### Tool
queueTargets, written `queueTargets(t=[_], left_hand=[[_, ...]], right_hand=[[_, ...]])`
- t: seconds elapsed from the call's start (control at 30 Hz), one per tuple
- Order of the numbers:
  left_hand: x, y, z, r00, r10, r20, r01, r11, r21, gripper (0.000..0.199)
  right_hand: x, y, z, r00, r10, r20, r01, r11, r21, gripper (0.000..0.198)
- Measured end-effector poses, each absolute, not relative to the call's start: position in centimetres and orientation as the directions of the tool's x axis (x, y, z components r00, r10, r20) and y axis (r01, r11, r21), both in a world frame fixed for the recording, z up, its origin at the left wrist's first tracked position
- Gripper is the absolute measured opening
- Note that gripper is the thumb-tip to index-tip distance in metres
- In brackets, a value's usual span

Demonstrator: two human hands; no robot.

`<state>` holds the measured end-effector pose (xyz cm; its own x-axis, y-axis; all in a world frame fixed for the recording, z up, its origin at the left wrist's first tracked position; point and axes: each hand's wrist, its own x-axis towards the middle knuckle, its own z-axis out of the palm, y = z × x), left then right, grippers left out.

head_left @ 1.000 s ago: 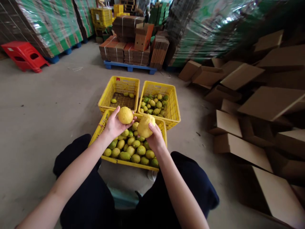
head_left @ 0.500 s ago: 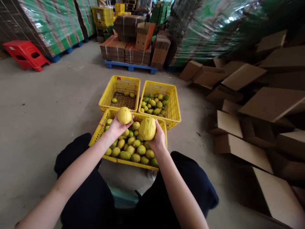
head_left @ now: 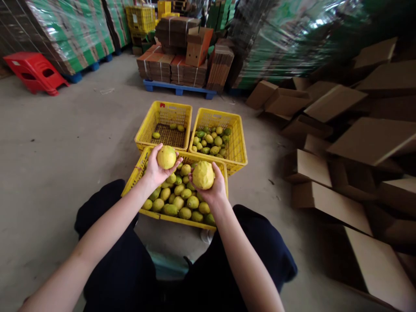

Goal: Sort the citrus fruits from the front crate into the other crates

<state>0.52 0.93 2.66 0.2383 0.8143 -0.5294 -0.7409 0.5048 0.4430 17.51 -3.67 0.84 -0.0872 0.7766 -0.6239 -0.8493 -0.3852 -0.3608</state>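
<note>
In my left hand (head_left: 156, 170) rests a smooth yellow lemon (head_left: 167, 157), the fingers curled beneath and beside it. My right hand (head_left: 217, 189) grips a larger, bumpy lemon (head_left: 203, 175), thumb on its right side and fingertips at its left. Both are held up over the near yellow crate (head_left: 182, 222), which is well filled with yellow and greenish lemons (head_left: 178, 203). Behind it on the left, another yellow crate (head_left: 140, 134) holds a few lemons at its bottom. The right rear crate (head_left: 238, 141) contains several lemons, heaped toward its left side.
Open cardboard boxes (head_left: 338, 208) lie piled along the right. A blue pallet (head_left: 178, 89) with bundled flat cartons stands beyond the crates. At the far left are a red stool (head_left: 35, 71) and green wrapped stacks (head_left: 74, 34). My knees flank the near crate.
Both lemons have been turned in my hands. The left one has shifted slightly left; the right one sits lower in the palm, with the right fingers now showing around it.
</note>
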Motion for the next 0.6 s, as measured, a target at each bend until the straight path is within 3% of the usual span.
queueTargets(t=[0.23, 0.4, 0.6], left_hand=[[1.0, 1.0, 2.5, 0.297, 0.771, -0.564, -0.764, 0.546, 0.344, 0.044], [1.1, 1.3, 1.7, 0.372, 0.72, -0.586, -0.708, 0.628, 0.323, 0.056], [1.3, 1.3, 1.4, 0.394, 0.689, -0.609, -0.599, 0.695, 0.399, 0.068]], right_hand=[[17.5, -3.4, 0.8, 0.004, 0.768, -0.641, -0.901, -0.276, -0.336, 0.017], [17.9, -3.1, 0.3, -0.064, 0.718, -0.693, -0.886, -0.361, -0.292, 0.028], [17.9, -3.0, 0.6, -0.068, 0.694, -0.717, -0.855, -0.411, -0.317, 0.037]])
